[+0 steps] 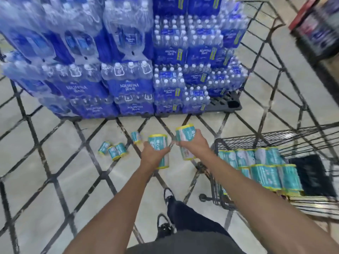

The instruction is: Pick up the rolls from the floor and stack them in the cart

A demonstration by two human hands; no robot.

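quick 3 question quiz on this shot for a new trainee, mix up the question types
1. True or false: both the left hand and the right hand hold teal rolls.
2. Multiple choice: the cart sits A) on the person's right, B) on the person's left, C) behind the water packs.
3. Fill in: the rolls on the floor lie in front of a pallet stacked with ____.

Key
1. True: the left roll and the right roll are each gripped.
2. A; stacked rolls already lie in it.
3. Bottled water packs.
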